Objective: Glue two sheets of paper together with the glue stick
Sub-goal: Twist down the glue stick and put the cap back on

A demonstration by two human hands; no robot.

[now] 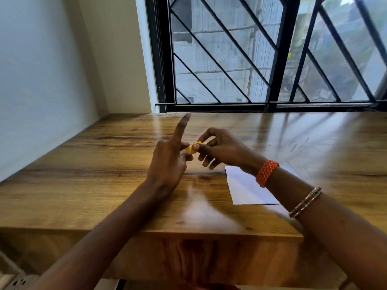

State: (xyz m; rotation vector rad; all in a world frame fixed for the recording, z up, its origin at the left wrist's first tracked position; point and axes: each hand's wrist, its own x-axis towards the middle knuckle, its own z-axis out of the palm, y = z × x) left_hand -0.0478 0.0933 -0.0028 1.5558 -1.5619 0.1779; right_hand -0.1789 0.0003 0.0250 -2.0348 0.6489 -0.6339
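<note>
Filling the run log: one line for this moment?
left hand and right hand: both hold glue stick | paper: on table, untouched

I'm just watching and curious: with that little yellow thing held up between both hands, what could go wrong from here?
1. The yellow glue stick is pinched only at fingertips between left hand and right hand, above the wooden table; it might slip and roll.
2. The white paper lies loose under the right forearm, near the table's edge, so an arm movement could drag or crease it.

Home room, wooden desk, barred window
</note>
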